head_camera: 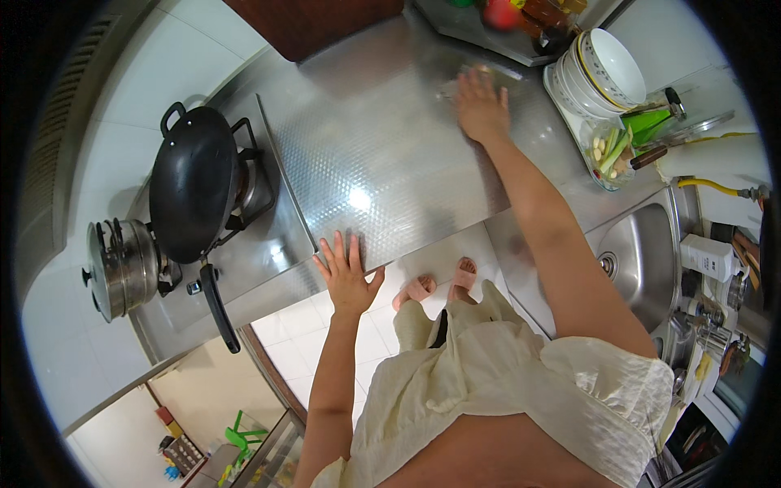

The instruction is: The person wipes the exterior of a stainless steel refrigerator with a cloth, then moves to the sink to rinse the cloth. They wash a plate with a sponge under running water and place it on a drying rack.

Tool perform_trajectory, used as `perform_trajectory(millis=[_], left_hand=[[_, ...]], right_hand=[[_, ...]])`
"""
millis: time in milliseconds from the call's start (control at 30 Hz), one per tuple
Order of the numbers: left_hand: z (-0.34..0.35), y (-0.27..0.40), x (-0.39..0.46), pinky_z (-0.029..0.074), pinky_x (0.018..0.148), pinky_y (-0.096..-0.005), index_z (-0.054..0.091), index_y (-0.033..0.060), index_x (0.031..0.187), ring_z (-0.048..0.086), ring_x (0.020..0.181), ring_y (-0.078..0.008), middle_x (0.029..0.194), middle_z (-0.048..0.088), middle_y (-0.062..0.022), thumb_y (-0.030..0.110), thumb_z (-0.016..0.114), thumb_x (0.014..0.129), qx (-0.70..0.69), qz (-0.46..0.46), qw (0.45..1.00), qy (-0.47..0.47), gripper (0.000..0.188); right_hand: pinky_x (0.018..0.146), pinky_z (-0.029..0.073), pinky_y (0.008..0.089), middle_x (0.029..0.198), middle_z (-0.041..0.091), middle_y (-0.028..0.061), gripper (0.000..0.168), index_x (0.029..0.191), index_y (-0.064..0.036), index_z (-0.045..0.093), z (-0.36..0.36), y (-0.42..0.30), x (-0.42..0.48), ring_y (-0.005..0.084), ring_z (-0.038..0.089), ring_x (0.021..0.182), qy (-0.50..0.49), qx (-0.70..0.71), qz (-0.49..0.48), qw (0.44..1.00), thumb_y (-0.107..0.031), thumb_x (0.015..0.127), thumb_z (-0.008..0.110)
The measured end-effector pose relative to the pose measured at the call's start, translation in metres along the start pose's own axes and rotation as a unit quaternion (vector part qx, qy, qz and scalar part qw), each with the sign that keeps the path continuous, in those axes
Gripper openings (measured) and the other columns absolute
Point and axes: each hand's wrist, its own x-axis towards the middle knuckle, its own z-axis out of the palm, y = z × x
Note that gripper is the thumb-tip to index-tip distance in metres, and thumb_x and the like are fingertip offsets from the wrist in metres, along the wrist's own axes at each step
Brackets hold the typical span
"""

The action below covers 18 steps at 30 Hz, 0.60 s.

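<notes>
My left hand (346, 280) rests palm down on the front edge of a stainless steel countertop (378, 140), its fingers spread and nothing in it. Farther back and to the right, my right hand (484, 110) lies palm down on the same metal surface, slightly blurred, with the thumb apart from the fingers. Shiny, wet-looking marks (448, 91) show around its fingertips. Whether anything thin lies under that palm is hidden.
A black wok (194, 183) sits tilted on the gas stove at left, its handle jutting past the front edge, beside a steel steamer pot (125, 265). Stacked bowls (601, 73), a dish of cut scallion and garlic (610, 149) and a sink (640, 262) are at right.
</notes>
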Motion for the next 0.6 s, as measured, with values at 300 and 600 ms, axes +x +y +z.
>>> perform_trajectory(millis=[300,600], left_hand=[[-0.002,0.008,0.006,0.000,0.104,-0.0629,0.027,0.0064,0.141,0.006,0.137,-0.0445,0.148,0.018,-0.0200,0.046,0.062,0.077,0.014,0.002,1.000,0.001,0.083],[0.007,0.003,-0.001,-0.003,0.105,-0.0615,0.019,0.0066,0.144,0.000,0.137,-0.0442,0.150,0.009,-0.0188,0.048,0.058,0.081,0.026,0.023,0.999,-0.003,0.085]], right_hand=[[0.108,0.019,0.0494,0.147,0.028,0.0071,0.047,0.138,-0.016,0.036,0.001,0.042,-0.157,0.0263,0.025,0.136,0.072,0.203,0.098,0.972,-0.031,0.094,0.038],[0.109,0.018,0.0497,0.148,0.027,0.0054,0.048,0.138,-0.014,0.038,-0.035,0.116,-0.222,0.0244,0.026,0.135,0.043,0.011,0.191,0.980,-0.033,0.094,0.038]])
